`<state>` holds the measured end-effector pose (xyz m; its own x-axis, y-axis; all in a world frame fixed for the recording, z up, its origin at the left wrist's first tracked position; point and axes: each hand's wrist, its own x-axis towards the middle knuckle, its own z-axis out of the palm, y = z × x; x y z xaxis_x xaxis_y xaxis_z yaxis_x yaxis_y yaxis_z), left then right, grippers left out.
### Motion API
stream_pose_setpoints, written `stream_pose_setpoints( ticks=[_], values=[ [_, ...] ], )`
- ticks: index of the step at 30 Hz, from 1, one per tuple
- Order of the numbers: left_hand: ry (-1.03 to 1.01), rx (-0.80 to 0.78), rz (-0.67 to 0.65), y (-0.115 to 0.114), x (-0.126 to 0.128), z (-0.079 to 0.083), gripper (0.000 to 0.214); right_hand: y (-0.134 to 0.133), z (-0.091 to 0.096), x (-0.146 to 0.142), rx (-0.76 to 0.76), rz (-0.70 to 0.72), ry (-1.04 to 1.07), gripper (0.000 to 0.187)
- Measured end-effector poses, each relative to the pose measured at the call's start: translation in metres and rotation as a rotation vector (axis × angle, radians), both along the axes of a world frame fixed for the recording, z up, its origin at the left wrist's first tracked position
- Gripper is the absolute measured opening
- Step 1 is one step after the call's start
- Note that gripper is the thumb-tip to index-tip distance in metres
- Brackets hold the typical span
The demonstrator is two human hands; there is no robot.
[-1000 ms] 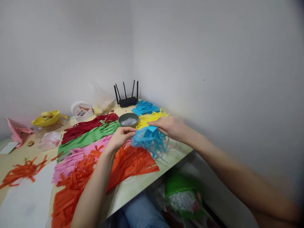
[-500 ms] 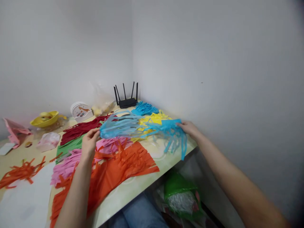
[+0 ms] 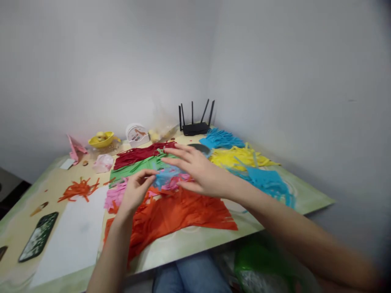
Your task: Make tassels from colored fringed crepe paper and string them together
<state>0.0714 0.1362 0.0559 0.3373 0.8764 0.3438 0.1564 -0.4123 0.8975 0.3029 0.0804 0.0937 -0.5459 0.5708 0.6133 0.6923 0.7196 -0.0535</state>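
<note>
Light blue fringed crepe paper (image 3: 265, 179) lies over the right side of the table, with its thin strips partly hidden behind my right forearm. My left hand (image 3: 138, 188) pinches the other end, where a blue bunch shows just beyond the fingertips. Above the middle of the papers, my right hand (image 3: 203, 171) is open, fingers apart, near that blue bunch. Beneath and around lie fringed sheets: orange paper (image 3: 180, 213), pink paper (image 3: 114, 196), green paper (image 3: 125, 173), dark red paper (image 3: 134, 156) and yellow paper (image 3: 236, 158).
A black router (image 3: 195, 129) stands in the corner beside more blue fringe (image 3: 221, 139). Leftward are a yellow bowl (image 3: 105, 141), orange scraps (image 3: 77, 190), a white sheet (image 3: 76, 240) and a phone (image 3: 39, 236). A green bag (image 3: 256, 260) sits below the table edge.
The view has turned left. My right hand has let go of the blue paper's right end, now lying on the table, and moved over toward my left hand, which still pinches its end.
</note>
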Motion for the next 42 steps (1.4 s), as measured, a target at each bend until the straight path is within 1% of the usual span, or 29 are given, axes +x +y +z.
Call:
stream_pose_setpoints(
  ticks=[1,2,3,4,5,7,8,10,12,14,17,19,20,21,22,23,24,25,26,28,29,31,33,36,38,40,42],
  values=[
    [0.018,-0.022,-0.035,-0.003,-0.002,0.000,0.022,0.005,0.004,-0.014,-0.058,0.007,-0.085,0.040],
    [0.032,-0.032,-0.055,-0.005,-0.005,-0.001,0.023,0.010,0.007,-0.024,-0.121,-0.024,-0.155,0.031],
    [0.044,-0.016,-0.050,-0.007,-0.007,-0.001,0.024,0.015,0.009,-0.033,-0.176,-0.084,-0.211,0.022],
    [0.057,0.029,-0.017,-0.009,-0.008,0.000,0.026,0.020,0.011,-0.040,-0.218,-0.162,-0.256,0.017],
    [0.075,0.101,0.038,-0.011,-0.008,0.000,0.030,0.024,0.014,-0.047,-0.239,-0.236,-0.289,0.016],
    [0.123,0.291,0.171,-0.013,-0.003,0.002,0.041,0.029,0.020,-0.059,-0.224,-0.337,-0.336,0.016],
    [0.157,0.369,0.221,-0.013,0.002,0.003,0.044,0.030,0.023,-0.064,-0.204,-0.358,-0.353,0.016],
    [0.227,0.446,0.281,-0.009,0.011,0.003,0.039,0.032,0.031,-0.070,-0.175,-0.364,-0.360,0.015],
    [0.291,0.445,0.308,0.002,0.014,0.001,0.030,0.034,0.037,-0.069,-0.179,-0.357,-0.344,0.013],
    [0.382,0.409,0.324,0.016,0.006,-0.003,0.029,0.037,0.042,-0.061,-0.197,-0.343,-0.326,0.010],
    [0.538,0.306,0.326,0.030,-0.024,-0.007,0.027,0.040,0.045,-0.045,-0.209,-0.375,-0.307,0.009],
    [0.603,0.257,0.334,0.030,-0.045,-0.004,0.025,0.043,0.045,-0.039,-0.229,-0.411,-0.309,0.009],
    [0.617,0.265,0.323,0.026,-0.052,-0.001,0.028,0.043,0.044,-0.039,-0.243,-0.416,-0.317,0.009],
    [0.615,0.298,0.299,0.021,-0.056,0.004,0.037,0.044,0.044,-0.040,-0.260,-0.407,-0.322,0.008],
    [0.602,0.347,0.257,0.016,-0.056,0.009,0.050,0.045,0.043,-0.042,-0.280,-0.383,-0.324,0.006],
    [0.577,0.406,0.196,0.012,-0.053,0.014,0.062,0.045,0.043,-0.046,-0.304,-0.338,-0.319,0.004],
    [0.541,0.461,0.123,0.009,-0.048,0.018,0.068,0.045,0.044,-0.049,-0.338,-0.280,-0.304,0.004],
    [0.495,0.494,0.052,0.009,-0.043,0.022,0.064,0.045,0.045,-0.051,-0.383,-0.217,-0.277,0.005],
    [0.451,0.489,-0.005,0.010,-0.038,0.025,0.053,0.046,0.045,-0.053,-0.431,-0.159,-0.237,0.005],
    [0.375,0.368,-0.090,0.016,-0.033,0.026,0.023,0.046,0.046,-0.052,-0.512,-0.065,-0.133,0.008],
    [0.336,0.281,-0.117,0.021,-0.034,0.025,0.018,0.047,0.045,-0.050,-0.535,-0.029,-0.070,0.011],
    [0.259,0.125,-0.128,0.027,-0.040,0.022,0.024,0.051,0.038,-0.046,-0.558,0.029,0.069,0.016],
    [0.172,0.043,-0.083,0.030,-0.048,0.018,0.024,0.057,0.024,-0.043,-0.586,0.083,0.240,0.018],
    [0.058,0.019,-0.026,0.029,-0.057,0.016,0.029,0.068,-0.003,-0.045,-0.661,0.151,0.521,0.024],
    [0.021,0.020,-0.036,0.029,-0.062,0.015,0.029,0.075,-0.020,-0.047,-0.749,0.196,0.668,0.025],
    [0.010,0.019,-0.067,0.032,-0.066,0.013,0.027,0.082,-0.033,-0.049,-0.846,0.240,0.779,0.022],
    [0.001,0.021,-0.099,0.036,-0.070,0.010,0.028,0.088,-0.041,-0.049,-0.868,0.291,0.842,0.013]
  ],
)
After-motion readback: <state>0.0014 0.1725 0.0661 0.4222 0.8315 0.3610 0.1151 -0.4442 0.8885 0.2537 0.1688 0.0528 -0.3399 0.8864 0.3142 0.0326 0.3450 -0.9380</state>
